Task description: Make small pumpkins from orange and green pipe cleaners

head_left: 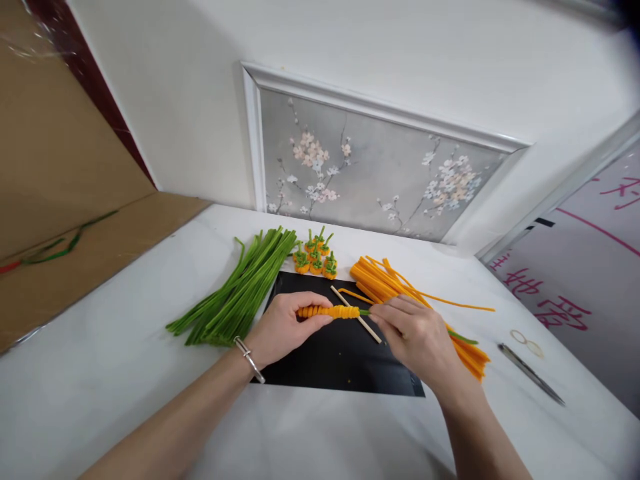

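Note:
Between thumb and fingers, my left hand [287,327] grips an orange pipe cleaner wound into a tight coil [346,312], held level above a black mat [325,363]. A short length of green pipe cleaner [365,312] sticks out of the coil's right end. My right hand [417,333] pinches that green end, its fingertips partly hiding it. Below the coil, a thin pale stick [371,331] lies slantwise on the mat.
Green pipe cleaners [240,293] lie left, orange ones [376,279] right. Several small orange pieces with green tops [316,257] stand behind the mat. Pointed metal tweezers [533,375] and rubber bands [526,342] lie far right. A wall [200,100] closes the back; cardboard [125,233] stands left.

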{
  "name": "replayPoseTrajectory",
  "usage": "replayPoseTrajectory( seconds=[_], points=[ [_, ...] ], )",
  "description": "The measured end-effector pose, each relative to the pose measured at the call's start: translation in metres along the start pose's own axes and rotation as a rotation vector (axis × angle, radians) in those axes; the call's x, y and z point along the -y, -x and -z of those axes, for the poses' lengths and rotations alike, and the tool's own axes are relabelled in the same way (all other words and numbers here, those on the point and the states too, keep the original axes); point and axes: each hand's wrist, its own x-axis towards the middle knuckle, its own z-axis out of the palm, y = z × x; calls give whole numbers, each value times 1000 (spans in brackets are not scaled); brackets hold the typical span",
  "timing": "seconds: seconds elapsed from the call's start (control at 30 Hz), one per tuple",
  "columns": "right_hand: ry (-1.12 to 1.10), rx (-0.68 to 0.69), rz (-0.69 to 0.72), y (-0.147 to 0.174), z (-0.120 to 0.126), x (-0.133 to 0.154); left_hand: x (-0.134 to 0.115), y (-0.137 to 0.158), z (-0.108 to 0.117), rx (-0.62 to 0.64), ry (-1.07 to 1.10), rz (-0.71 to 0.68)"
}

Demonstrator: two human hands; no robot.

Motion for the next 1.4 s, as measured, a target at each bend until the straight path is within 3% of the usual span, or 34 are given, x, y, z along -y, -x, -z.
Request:
replayPoseTrajectory(
  seconds=[0.3,0.5,0.7,0.83,1.07,1.27,1.4],
  points=[
    [295,34,66,-3,11,16,-1,1,5,53,6,14],
    [312,51,73,-5,6,19,-7,2,-1,84,-10,-10],
    [318,23,75,-6,5,22,-7,4,-7,110,180,124],
    [323,44,108,-8,4,26,-8,4,-10,86,110,55],
    [224,107,77,-8,-2,31,-8,6,-14,38,35,-35],
    [-54,95,-76,-1,0,9,-8,3,-10,11,29,-36],
    [-175,79,-91,1,3,-2,-9,4,-8,31,41,-44]
  ],
)
